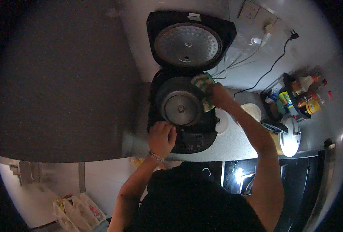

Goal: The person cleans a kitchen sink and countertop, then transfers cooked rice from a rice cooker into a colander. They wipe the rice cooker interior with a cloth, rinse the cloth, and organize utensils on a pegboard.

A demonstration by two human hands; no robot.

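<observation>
A black rice cooker (pixel 194 142) stands before me on the counter with its lid (pixel 189 43) raised. No inner pot sits in it; the round heating plate (pixel 180 109) shows at the bottom. My right hand (pixel 219 94) presses a green-and-white striped cloth (pixel 207 103) against the right side of the opening's rim. Part of the cloth is hidden under the fingers. My left hand (pixel 161 137) rests on the front left of the cooker's body, at the edge of the opening, fingers bent over the rim.
To the right are a white lid (pixel 222 123), a pale bowl (pixel 251 111), a black rack (pixel 293 98) with several bottles and packets, and a metal pot lid (pixel 290 142). A black cord with a loose plug (pixel 294 35) runs up the wall near the sockets (pixel 249 13). A dark panel (pixel 64 81) fills the left.
</observation>
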